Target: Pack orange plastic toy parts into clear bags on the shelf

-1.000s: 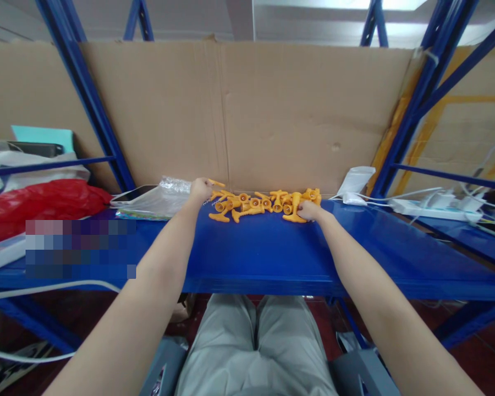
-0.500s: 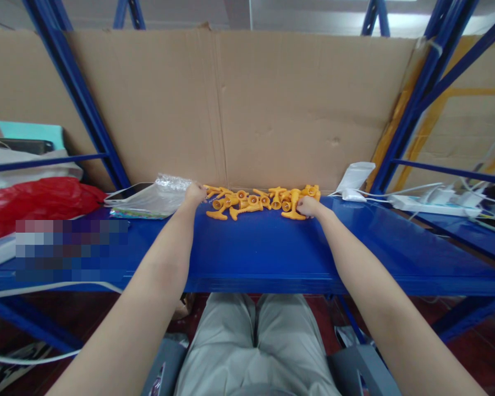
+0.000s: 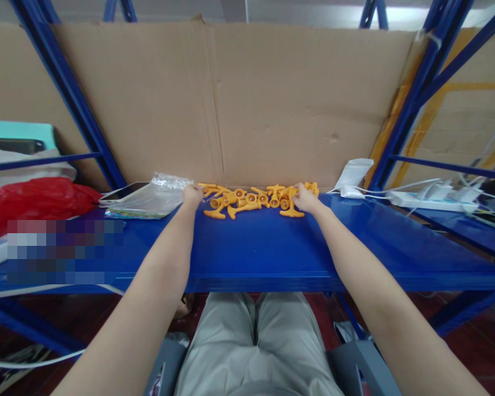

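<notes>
A row of orange plastic pieces [image 3: 247, 204] lies heaped at the back of the blue shelf [image 3: 264, 247]; several are T-shaped with round hollow ends. My left hand [image 3: 193, 195] is at the heap's left end, fingers bent together; what is in them, if anything, is too small to make out. At the right end, my right hand [image 3: 306, 199] has its fingers closed at the top of an orange T-shaped piece [image 3: 292, 211], whose crossbar faces me. Part of that piece is hidden by the fingers.
Left of the heap lie a clear plastic bag [image 3: 148, 203] and a dark-screened device [image 3: 126, 191]. A red bag [image 3: 37, 201] is further left. On the right are a white adapter [image 3: 352, 179] and a power strip [image 3: 431, 201] with cables. Cardboard [image 3: 272, 104] stands behind.
My right hand has shifted slightly up and left, from beside the T-shaped piece to its top. My left hand stays at the heap's left end. The view has shifted slightly.
</notes>
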`<state>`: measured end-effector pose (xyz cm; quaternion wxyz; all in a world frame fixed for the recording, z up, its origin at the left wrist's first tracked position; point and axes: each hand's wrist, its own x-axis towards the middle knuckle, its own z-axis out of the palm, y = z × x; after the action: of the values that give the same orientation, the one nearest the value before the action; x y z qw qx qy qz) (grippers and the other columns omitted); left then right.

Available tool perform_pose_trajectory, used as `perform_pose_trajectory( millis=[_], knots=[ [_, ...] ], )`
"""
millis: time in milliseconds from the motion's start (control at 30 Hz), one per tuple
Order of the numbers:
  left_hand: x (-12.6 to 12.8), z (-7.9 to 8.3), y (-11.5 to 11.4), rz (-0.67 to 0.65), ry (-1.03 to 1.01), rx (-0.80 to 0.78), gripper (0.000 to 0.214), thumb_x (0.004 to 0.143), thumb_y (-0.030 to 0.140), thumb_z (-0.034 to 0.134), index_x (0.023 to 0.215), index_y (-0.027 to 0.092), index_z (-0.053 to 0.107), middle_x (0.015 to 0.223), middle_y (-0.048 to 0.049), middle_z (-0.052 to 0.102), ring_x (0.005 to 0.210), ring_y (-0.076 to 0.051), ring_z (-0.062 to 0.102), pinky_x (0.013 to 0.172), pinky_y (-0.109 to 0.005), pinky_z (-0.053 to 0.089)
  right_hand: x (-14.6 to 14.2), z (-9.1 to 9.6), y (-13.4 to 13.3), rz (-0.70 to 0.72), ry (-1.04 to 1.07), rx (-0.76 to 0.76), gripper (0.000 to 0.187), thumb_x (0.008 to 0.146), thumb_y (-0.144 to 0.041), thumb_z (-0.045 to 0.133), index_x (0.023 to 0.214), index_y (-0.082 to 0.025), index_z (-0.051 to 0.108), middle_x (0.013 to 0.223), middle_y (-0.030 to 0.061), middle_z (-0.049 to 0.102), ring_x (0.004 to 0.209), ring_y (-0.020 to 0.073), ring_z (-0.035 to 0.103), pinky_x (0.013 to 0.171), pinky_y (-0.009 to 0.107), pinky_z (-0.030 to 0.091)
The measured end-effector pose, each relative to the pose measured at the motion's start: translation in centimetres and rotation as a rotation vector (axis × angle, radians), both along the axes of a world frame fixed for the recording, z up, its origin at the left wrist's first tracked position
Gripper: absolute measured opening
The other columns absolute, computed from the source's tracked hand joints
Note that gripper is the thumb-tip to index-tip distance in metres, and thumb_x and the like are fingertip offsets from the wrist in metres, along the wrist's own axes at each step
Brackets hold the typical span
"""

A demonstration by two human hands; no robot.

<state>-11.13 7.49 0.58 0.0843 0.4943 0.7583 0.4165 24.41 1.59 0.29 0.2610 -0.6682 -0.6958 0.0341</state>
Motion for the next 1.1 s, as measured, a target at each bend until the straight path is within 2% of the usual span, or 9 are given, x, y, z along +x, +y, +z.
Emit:
perform_pose_trajectory(
  millis=[100,267,467,600,733,833,933,1000,1100],
  knots=[
    [0.0,-0.2,0.0,-0.023,-0.142,0.018,0.014,0.082,0.016,0.058,0.094,0.013,0.064,0.069,-0.0066,0.068,0.051,-0.017,0.063,0.043,-0.022,0.042,-0.1,-0.2,0.2,0.053,0.003,-0.012,0.053,0.084,-0.020,0.055,0.135,-0.012,0.039,0.110,0.0180,0.068,0.104,0.0315,0.065,0.088,0.040,0.048],
    [-0.4,-0.7,0.2,-0.060,-0.121,-0.079,0.008,0.084,0.013,0.054,0.083,0.014,0.062,0.063,-0.0052,0.066,0.055,-0.019,0.065,0.046,-0.022,0.043,-0.5,-0.6,0.5,0.004,0.106,0.025,0.061,0.078,-0.015,0.062,0.134,-0.009,0.037,0.109,0.0198,0.066,0.105,0.0317,0.065,0.090,0.041,0.048],
    [-0.1,-0.7,-0.2,-0.040,-0.011,-0.124,0.009,0.082,0.013,0.056,0.084,0.016,0.064,0.061,-0.0039,0.063,0.061,-0.022,0.067,0.053,-0.026,0.047,-1.0,-1.0,0.7,-0.106,0.370,-0.001,0.055,0.080,-0.015,0.064,0.128,-0.012,0.040,0.091,0.0114,0.066,0.076,0.0226,0.067,0.071,0.034,0.054],
    [0.6,-0.4,-1.2,-0.035,0.053,0.008,0.022,0.079,0.009,0.054,0.099,0.016,0.062,0.074,-0.0058,0.066,0.073,-0.023,0.068,0.066,-0.031,0.051,-1.4,-0.8,0.3,-0.098,0.517,-0.034,0.059,0.076,-0.010,0.067,0.128,-0.012,0.039,0.075,0.0022,0.059,0.054,0.0148,0.056,0.055,0.029,0.051],
    [2.1,0.7,-2.1,-0.036,0.164,0.276,0.023,0.081,0.007,0.047,0.100,0.015,0.059,0.099,-0.0105,0.066,0.098,-0.023,0.063,0.084,-0.032,0.048,-1.7,-0.5,-0.2,-0.117,0.545,-0.039,0.061,0.078,-0.007,0.065,0.132,-0.012,0.037,0.065,-0.0046,0.050,0.047,0.0101,0.048,0.049,0.023,0.043],
    [4.0,1.7,-3.1,-0.154,0.267,0.426,0.023,0.084,0.006,0.042,0.100,0.015,0.056,0.108,-0.0104,0.062,0.104,-0.020,0.058,0.089,-0.030,0.045,-1.8,-0.1,-0.4,-0.111,0.593,-0.007,0.066,0.077,-0.007,0.066,0.134,-0.010,0.035,0.062,-0.0056,0.049,0.047,0.0091,0.047,0.049,0.021,0.041],
    [6.6,2.1,-4.5,-0.313,0.413,0.481,0.021,0.089,0.011,0.040,0.104,0.016,0.055,0.111,-0.0111,0.061,0.103,-0.020,0.058,0.087,-0.031,0.044,-2.0,0.6,-0.3,-0.088,0.712,0.080,0.070,0.073,-0.009,0.069,0.135,-0.011,0.035,0.061,-0.0071,0.049,0.043,0.0094,0.046,0.045,0.021,0.040],
    [8.6,1.8,-5.6,-0.421,0.503,0.494,0.022,0.093,0.017,0.037,0.107,0.019,0.054,0.114,-0.0101,0.061,0.102,-0.020,0.060,0.084,-0.031,0.046,-2.2,1.2,-0.3,-0.041,0.799,0.133,0.064,0.075,-0.012,0.067,0.132,-0.014,0.038,0.060,-0.0078,0.050,0.041,0.0096,0.046,0.042,0.021,0.041],
    [11.5,0.9,-7.4,-0.590,0.658,0.489,0.024,0.095,0.027,0.038,0.112,0.019,0.054,0.115,-0.0104,0.061,0.100,-0.021,0.063,0.078,-0.030,0.048,-2.7,1.8,-0.4,0.042,0.890,0.162,0.046,0.080,-0.016,0.063,0.121,-0.018,0.044,0.063,-0.0061,0.055,0.045,0.0107,0.054,0.045,0.022,0.048]
  ],
)
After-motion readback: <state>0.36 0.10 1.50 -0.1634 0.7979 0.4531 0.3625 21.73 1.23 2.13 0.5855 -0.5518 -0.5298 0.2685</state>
